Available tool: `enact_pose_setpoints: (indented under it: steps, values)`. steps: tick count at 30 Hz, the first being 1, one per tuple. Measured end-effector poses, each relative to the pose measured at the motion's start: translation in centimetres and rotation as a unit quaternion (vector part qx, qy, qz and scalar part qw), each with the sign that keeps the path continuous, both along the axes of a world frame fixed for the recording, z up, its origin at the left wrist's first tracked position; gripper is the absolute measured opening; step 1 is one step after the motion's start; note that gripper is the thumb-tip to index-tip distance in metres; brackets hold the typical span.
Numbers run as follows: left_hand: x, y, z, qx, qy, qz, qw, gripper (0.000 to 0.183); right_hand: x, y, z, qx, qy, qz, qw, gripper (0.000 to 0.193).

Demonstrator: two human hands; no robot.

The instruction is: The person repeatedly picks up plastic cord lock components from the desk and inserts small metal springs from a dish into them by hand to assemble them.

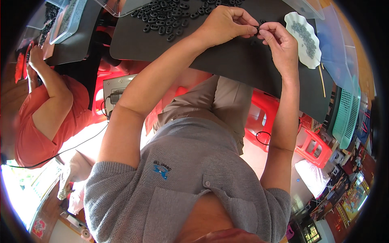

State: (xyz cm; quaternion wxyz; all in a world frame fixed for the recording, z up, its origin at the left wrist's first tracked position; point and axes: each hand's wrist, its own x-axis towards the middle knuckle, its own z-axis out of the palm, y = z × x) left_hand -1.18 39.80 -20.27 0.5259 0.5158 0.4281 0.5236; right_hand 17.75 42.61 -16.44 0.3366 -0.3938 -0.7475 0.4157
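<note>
Above the dark table (227,60), the fingertips of my left hand (227,27) and my right hand (282,48) meet. Between them is a small black piece (257,29), mostly covered by the fingers. Both hands are closed in a pinch on it. To the left of my left hand lies a loose pile of black oval pieces (162,16), several showing two holes each. Just right of my right hand is a white wavy-edged dish (317,49) holding many tiny grey bits (304,37). A few small dark bits lie on the table under my fingers.
A thin wooden stick (322,81) lies by the dish. Clear plastic bins (340,52) and a green basket (347,117) stand at the right. Red stools (314,150) are below. At the left, a person in red (60,109) works beside another table with a clear tray (69,22).
</note>
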Motion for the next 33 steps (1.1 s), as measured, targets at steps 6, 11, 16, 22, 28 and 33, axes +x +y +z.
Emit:
enact_pose_setpoints:
  steps: [6,11,16,22,28,33]
  values:
    - [0.0,-0.2,0.1,0.0,-0.014,0.0,1.0,0.015,-0.3,-0.4,0.9,0.07,-0.071,0.014,0.995,0.007]
    - [0.4,-0.7,0.9,-0.011,-0.029,-0.022,0.999,0.013,0.2,-0.2,1.0,0.018,-0.046,0.017,0.999,0.01]
    - [0.8,-1.9,0.7,-0.012,-0.117,0.032,0.993,0.013,-0.7,-1.5,-0.9,-0.058,0.093,-0.016,0.994,0.018]
    - [-2.2,-5.0,1.4,0.117,0.159,0.062,0.978,0.018,-1.6,-3.0,-2.4,-0.089,0.115,-0.003,0.989,0.011]
    - [-8.7,-5.3,2.6,0.277,0.536,0.232,0.763,0.02,-3.2,-3.8,-2.7,-0.033,0.072,0.073,0.994,0.009]
    - [-7.8,-3.2,4.1,0.254,0.579,0.129,0.764,0.022,-1.5,-1.7,-3.4,-0.04,0.057,0.043,0.997,0.009]
